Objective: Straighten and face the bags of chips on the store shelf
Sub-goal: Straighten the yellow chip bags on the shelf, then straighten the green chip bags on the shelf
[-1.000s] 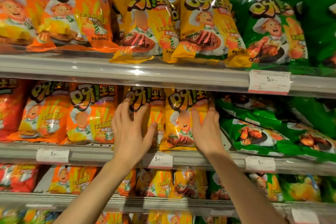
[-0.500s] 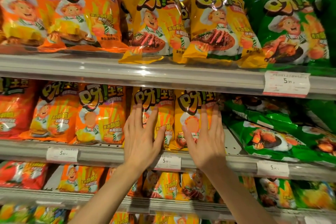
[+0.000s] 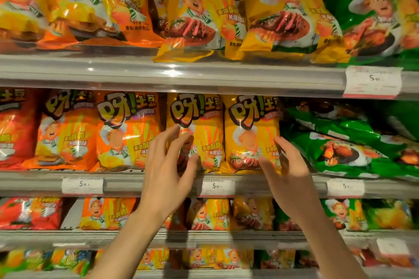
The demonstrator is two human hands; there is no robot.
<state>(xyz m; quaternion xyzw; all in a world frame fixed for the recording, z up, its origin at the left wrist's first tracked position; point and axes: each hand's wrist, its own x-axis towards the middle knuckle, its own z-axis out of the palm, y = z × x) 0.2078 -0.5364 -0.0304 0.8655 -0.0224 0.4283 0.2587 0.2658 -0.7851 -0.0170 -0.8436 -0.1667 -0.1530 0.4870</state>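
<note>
Item 1: left hand (image 3: 169, 172), fingers spread and lightly bent, holding nothing; fingertips at or just off the lower face of the left yellow bag (image 3: 196, 131) (contact can't be told).
Item 2: right hand (image 3: 286, 170), fingers relaxed, at the right edge of the right yellow bag (image 3: 251, 133), thumb by its lower front; whether it grips can't be told.
Item 3: middle shelf (image 3: 145, 184), front lip w/ price tag (image 3: 217, 187) just below both bags. The two yellow bags stand upright, side by side, logos facing out, at the shelf's front edge.
Item 4: green bags (image 3: 340, 152) to the right, slumped flat, not yet faced.
Handling est.: light, air-puffed, glossy film, prob. slippery; contents fragile. Take by side seams, no squeezing.
</note>
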